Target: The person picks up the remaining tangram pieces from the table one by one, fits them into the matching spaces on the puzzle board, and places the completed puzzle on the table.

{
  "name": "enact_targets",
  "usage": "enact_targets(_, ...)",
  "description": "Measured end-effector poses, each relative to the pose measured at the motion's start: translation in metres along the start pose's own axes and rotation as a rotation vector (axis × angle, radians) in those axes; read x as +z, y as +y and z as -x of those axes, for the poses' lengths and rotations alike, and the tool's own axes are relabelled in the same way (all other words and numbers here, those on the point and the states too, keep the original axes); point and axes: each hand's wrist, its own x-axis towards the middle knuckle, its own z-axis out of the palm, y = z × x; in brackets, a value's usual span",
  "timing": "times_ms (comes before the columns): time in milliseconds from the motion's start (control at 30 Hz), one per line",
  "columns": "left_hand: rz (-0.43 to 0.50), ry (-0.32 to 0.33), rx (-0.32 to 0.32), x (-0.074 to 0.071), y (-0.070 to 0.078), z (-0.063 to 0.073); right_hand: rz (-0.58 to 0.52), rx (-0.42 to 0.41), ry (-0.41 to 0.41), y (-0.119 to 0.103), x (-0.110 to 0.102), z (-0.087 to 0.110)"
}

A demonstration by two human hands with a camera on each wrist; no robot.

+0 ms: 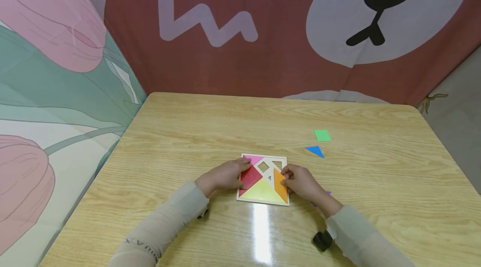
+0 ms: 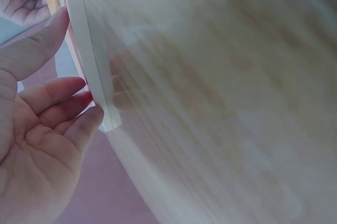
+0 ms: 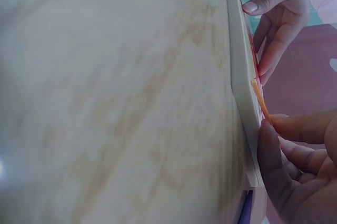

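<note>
- Sleeves (image 1: pixel 357 233), pale, over near part of wood surface (image 1: pixel 210 242).
- Purple piece (image 1: pixel 328 192) just right of board, mostly under right wrist; can't make out its shape.
- Board (image 1: pixel 263 203) flat between both hands; yellow triangle (image 1: pixel 264 192) along near edge, red triangle (image 1: pixel 251 176) and pink piece (image 1: pixel 255 158) at left.
- Right hand (image 1: pixel 300 180) pinching orange parallelogram (image 1: pixel 279 185), tilted, over board's right side.
- Left hand (image 1: pixel 225 175) spread wide, thumb and fingertips on board's left side.
- Blue triangle (image 1: pixel 317 151) beyond right hand, green square (image 1: pixel 322 135) past it.
- Brown cloth (image 1: pixel 240 66) behind.
</note>
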Motion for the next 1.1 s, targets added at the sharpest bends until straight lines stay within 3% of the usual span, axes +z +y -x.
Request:
enact_targets(400,0.019,-0.018,-0.028,-0.001,0.0014,0.0001,0.034,-0.002,-0.01,0.0012,-0.0002,-0.0006)
enact_targets(1100,0.011,-0.018,-0.015,-0.0023,0.0007,-0.0007,0.073,-0.008,-0.019,-0.0007,-0.0022,-0.001)
